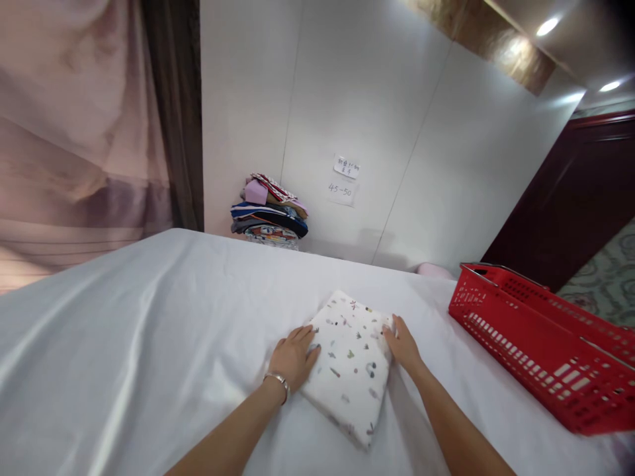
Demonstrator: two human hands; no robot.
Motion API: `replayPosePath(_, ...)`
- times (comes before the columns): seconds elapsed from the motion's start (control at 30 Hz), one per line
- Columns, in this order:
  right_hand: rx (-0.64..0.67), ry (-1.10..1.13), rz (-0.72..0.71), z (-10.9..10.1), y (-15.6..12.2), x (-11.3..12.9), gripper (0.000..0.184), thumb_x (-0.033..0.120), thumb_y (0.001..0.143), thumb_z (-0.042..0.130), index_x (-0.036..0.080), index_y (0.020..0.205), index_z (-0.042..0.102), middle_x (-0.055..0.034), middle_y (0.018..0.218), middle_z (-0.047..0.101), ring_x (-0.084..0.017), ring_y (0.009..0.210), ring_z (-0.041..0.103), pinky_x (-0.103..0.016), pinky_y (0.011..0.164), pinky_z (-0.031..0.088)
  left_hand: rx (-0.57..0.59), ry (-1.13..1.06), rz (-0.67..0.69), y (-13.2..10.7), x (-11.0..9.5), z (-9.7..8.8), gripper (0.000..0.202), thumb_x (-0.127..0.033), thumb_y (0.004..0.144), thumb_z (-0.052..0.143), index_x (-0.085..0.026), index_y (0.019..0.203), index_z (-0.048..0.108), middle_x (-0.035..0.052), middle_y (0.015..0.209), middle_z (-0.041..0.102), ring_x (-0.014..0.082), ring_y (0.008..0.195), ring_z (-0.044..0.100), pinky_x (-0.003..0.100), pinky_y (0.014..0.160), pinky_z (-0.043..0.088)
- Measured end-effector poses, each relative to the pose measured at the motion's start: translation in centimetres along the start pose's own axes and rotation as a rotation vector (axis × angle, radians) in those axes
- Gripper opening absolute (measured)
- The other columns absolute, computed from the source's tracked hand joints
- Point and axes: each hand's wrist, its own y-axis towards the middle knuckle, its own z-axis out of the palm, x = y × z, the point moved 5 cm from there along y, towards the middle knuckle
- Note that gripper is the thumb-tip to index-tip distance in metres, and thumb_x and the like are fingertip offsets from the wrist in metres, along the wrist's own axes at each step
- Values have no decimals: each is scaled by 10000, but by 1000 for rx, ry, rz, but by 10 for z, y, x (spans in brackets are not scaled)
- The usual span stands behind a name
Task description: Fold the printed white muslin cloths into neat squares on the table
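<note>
A white folded cloth [350,370] with a small scattered print in grey, green and brown lies flat on the white sheet in front of me. On its left edge rests my left hand [292,360], fingers stretched out and thumb on the fabric; a silver bracelet circles that wrist. My right hand [403,344] touches the upper right edge of the cloth, thumb on the top face and fingers extended along the side. Both hands appear open, laid against the cloth rather than wrapped round it. The undersides of the fingers are hidden.
A red plastic basket [540,350] with metal handles stands on the right. Behind the far edge of the white-covered surface [198,317], a stack of folded clothes [270,215] leans near the white wall. Paper labels [342,188] are stuck there. A pink curtain [84,132] hangs left.
</note>
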Motion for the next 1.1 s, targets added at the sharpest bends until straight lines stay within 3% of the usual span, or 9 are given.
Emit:
replayPosePath(0.1, 17, 286, 158, 9, -18, -22, 740, 512, 730, 471, 150, 1355, 311, -99, 1334, 429, -234, 1173, 451, -331, 951, 379, 2, 5, -4, 1, 2, -1, 405, -408, 854, 339, -266, 1198, 498, -6, 1336, 442, 186, 1238, 349, 376, 951, 355)
replayPosePath(0.2, 14, 313, 102, 21, -18, -10, 782, 451, 686, 540, 143, 1361, 293, -102, 1344, 415, -233, 1194, 428, -319, 960, 373, 1, -3, -15, 0, 0, -3, 396, -397, 856, 337, -253, 1182, 510, 4, 1337, 441, 185, 1230, 355, 374, 940, 368)
replayPosePath(0.4, 17, 165, -18, 14, 39, 11, 766, 211, 674, 489, 148, 1387, 218, -114, 1309, 454, -213, 1107, 514, -302, 875, 427, 84, -132, -67, -20, -30, 3, 414, -440, 819, 406, -211, 1132, 553, 36, 1334, 441, 206, 1212, 383, 357, 1004, 340)
replayPosePath(0.47, 44, 94, -20, 10, 56, 10, 730, 189, 657, 499, 133, 1357, 299, -137, 1274, 485, -250, 1102, 514, -345, 883, 418, 129, -178, -10, -30, -45, 5, 390, -440, 800, 446, -223, 1101, 568, 26, 1331, 445, 209, 1206, 390, 350, 998, 349)
replayPosePath(0.57, 83, 23, -79, 11, 62, 15, 591, 199, 656, 529, 163, 1243, 477, -128, 1292, 469, -297, 1226, 374, -401, 987, 309, 118, -235, 36, -39, -53, 2, 332, -403, 808, 449, -235, 1059, 587, 7, 1302, 476, 188, 1186, 411, 314, 983, 363)
replayPosePath(0.7, 125, -73, -298, 21, 33, 40, 482, 253, 740, 464, 134, 1205, 506, -111, 1380, 356, -262, 1298, 252, -390, 1058, 202, 59, -335, -26, -28, -39, -4, 298, -362, 818, 439, -226, 1025, 604, 10, 1220, 545, 152, 1119, 482, 248, 954, 377)
replayPosePath(0.83, 211, -63, -429, 37, -3, 76, 405, 272, 775, 436, 166, 1150, 547, -79, 1309, 460, -222, 1236, 370, -356, 1026, 277, -4, -440, -306, 4, -15, -2, 305, -334, 793, 474, -203, 1040, 594, 27, 1068, 622, 140, 900, 589, 237, 835, 434)
replayPosePath(0.97, 268, 2, -442, 47, -18, 108, 306, 326, 805, 407, 202, 1004, 604, -45, 1003, 643, -189, 914, 588, -297, 813, 429, 9, -489, -461, 33, -2, 9, 255, -300, 790, 474, -178, 950, 631, 41, 913, 668, 149, 815, 608, 232, 718, 449)
replayPosePath(1.1, 330, -73, -369, 62, -18, 128, 276, 408, 818, 402, 219, 893, 589, -9, 743, 651, -157, 661, 592, -253, 607, 404, 27, -541, -530, 47, 6, 21, 205, -258, 772, 491, -155, 832, 659, 46, 780, 679, 149, 755, 614, 216, 645, 441)
